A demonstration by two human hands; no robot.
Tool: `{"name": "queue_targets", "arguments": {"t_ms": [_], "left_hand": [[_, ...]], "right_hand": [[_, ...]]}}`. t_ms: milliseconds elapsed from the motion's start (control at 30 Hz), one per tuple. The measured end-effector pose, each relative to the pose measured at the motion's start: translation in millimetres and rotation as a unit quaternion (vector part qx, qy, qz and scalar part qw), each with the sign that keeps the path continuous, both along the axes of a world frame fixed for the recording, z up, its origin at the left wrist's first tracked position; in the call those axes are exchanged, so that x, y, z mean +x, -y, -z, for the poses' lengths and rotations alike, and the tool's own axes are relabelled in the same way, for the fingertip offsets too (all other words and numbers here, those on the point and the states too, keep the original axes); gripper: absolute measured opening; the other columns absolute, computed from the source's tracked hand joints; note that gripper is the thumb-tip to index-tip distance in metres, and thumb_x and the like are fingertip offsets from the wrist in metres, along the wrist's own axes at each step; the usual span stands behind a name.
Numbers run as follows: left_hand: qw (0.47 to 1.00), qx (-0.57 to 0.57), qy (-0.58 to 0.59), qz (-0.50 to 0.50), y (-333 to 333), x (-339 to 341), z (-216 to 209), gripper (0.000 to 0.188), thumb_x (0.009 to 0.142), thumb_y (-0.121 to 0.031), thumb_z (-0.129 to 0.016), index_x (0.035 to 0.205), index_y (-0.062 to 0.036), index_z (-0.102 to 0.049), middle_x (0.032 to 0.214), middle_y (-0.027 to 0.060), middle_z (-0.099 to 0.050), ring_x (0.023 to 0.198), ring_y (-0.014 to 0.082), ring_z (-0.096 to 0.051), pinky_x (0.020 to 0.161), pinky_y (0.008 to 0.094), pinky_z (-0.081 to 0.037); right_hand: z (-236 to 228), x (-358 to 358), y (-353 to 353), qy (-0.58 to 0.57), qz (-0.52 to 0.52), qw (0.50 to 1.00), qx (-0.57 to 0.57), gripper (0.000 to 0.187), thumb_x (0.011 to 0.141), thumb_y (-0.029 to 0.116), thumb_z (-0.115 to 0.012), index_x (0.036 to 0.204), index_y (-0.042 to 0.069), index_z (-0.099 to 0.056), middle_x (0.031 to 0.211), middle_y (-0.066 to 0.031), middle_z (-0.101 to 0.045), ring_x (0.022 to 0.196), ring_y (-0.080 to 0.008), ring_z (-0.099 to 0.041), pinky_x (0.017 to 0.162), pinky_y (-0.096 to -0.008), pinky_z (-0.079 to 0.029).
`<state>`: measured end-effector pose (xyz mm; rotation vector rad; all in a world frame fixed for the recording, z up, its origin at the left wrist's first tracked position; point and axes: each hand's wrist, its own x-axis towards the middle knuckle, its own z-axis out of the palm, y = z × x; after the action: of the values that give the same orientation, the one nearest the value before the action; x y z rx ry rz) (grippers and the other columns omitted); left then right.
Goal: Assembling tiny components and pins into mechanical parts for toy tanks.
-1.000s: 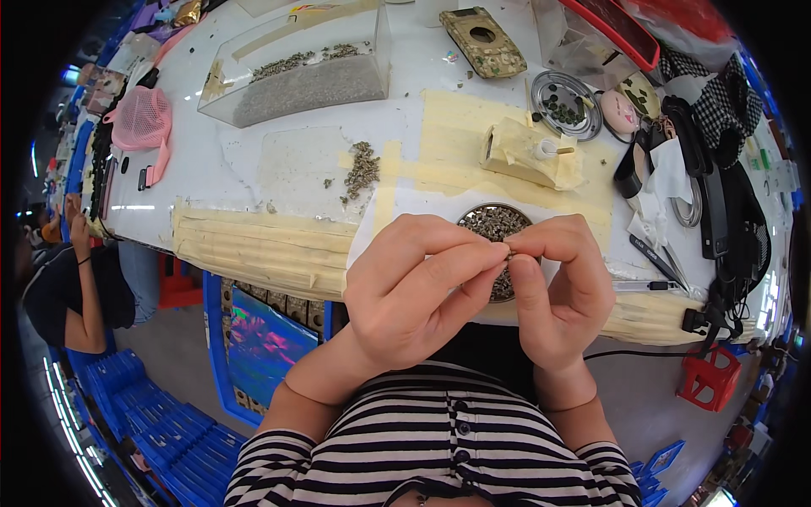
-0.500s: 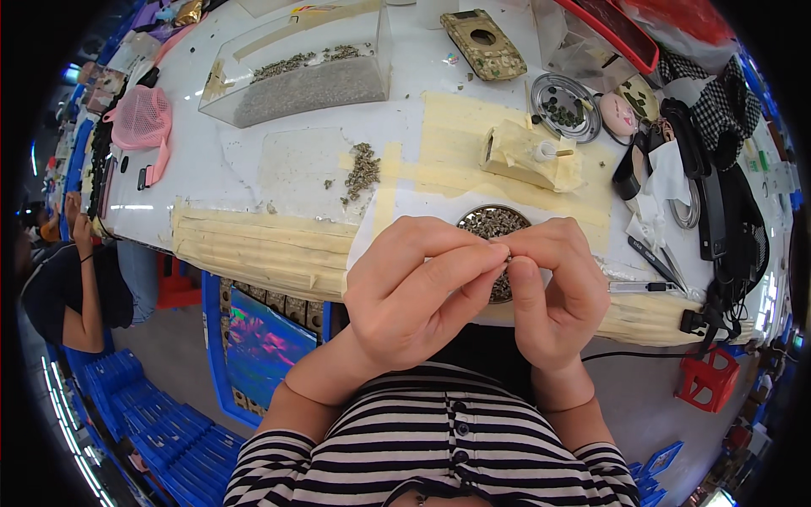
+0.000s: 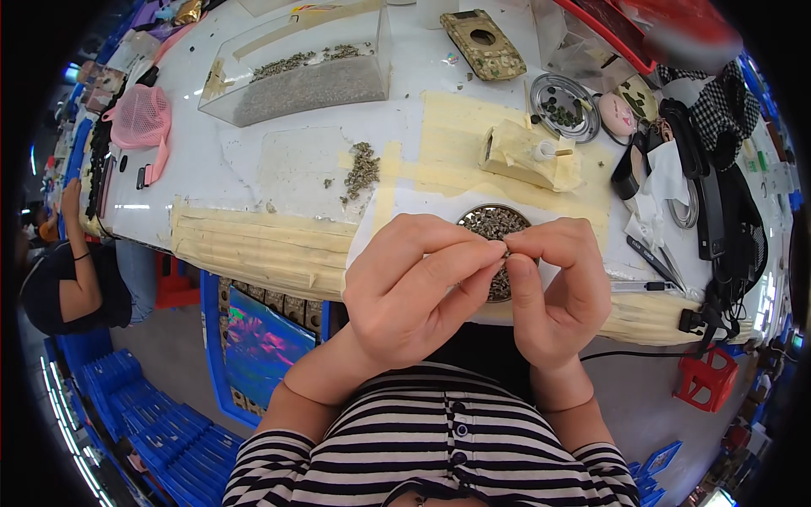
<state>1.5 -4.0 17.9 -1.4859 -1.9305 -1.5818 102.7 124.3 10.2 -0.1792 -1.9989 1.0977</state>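
Note:
My left hand [image 3: 422, 291] and my right hand [image 3: 562, 287] meet over the front edge of the table, thumbs and forefingers pinched together. Between their fingertips shows a tiny dark piece [image 3: 506, 253], too small to name. Just behind and below the fingers is a round tin [image 3: 492, 206] filled with small grey-brown parts [image 3: 490, 223], partly hidden by my hands. A loose heap of similar small parts [image 3: 363, 171] lies on the table to the left. Beyond the tin stands a block wrapped in masking tape [image 3: 528, 160], with a small white cup-like piece on it.
A clear box [image 3: 312, 93] of small parts stands at the back left. Behind lies a camouflage toy tank hull [image 3: 483, 46]. To the right are a round dish of green pieces [image 3: 562, 110], tweezers [image 3: 655, 258] and a knife [image 3: 642, 287]. A co-worker [image 3: 72, 283] sits at left.
My hands stay almost in place, with the tiny piece showing slightly more between the fingertips. At left the co-worker's arm has shifted. A red, blurred thing has moved at the upper right.

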Motion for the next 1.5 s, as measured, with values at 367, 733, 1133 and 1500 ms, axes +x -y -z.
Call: {"name": "queue_targets", "arguments": {"t_ms": [367,733,1133,1500], "left_hand": [[1.0,-0.001,-0.005,0.001,1.0,1.7,-0.4,0.027,0.074,0.007,-0.078,0.098,-0.0016,-0.072,0.089,0.0085,-0.067,0.077,0.0212,-0.065,0.065,0.0291,-0.052],[1.0,-0.003,0.007,0.007,2.7,1.0,0.7,0.027,0.074,0.007,-0.078,0.099,-0.0014,-0.071,0.089,0.0089,-0.067,0.077,0.021,-0.065,0.065,0.0289,-0.053],[1.0,0.004,0.011,0.022,2.5,-0.1,2.6,0.026,0.074,0.008,-0.078,0.098,-0.0004,-0.071,0.09,0.0093,-0.067,0.077,0.0214,-0.066,0.065,0.0289,-0.053],[1.0,0.015,0.009,0.001,0.0,-1.3,6.6,0.028,0.072,0.007,-0.079,0.097,-0.0016,-0.071,0.088,0.008,-0.067,0.075,0.0212,-0.064,0.062,0.0293,-0.052]], "right_hand": [[0.0,0.8,-0.4,0.019,-0.029,0.999,-0.034,0.009,0.081,0.001,-0.074,0.09,0.0,-0.069,0.085,-0.0094,-0.069,0.076,-0.0225,-0.061,0.068,-0.0301,-0.047],[2.2,1.2,0.5,0.029,-0.032,0.999,-0.029,0.008,0.082,0.001,-0.073,0.088,0.0,-0.068,0.084,-0.0094,-0.068,0.075,-0.023,-0.06,0.068,-0.0311,-0.047],[2.2,1.8,-1.0,0.033,-0.05,0.997,-0.038,0.007,0.083,0.001,-0.072,0.088,0.0,-0.068,0.085,-0.0095,-0.069,0.075,-0.0226,-0.059,0.068,-0.031,-0.046],[3.2,2.6,4.2,0.018,-0.005,0.999,-0.037,0.013,0.081,-0.002,-0.073,0.091,0.0,-0.065,0.086,-0.0097,-0.066,0.078,-0.0223,-0.058,0.071,-0.0303,-0.045]]}}
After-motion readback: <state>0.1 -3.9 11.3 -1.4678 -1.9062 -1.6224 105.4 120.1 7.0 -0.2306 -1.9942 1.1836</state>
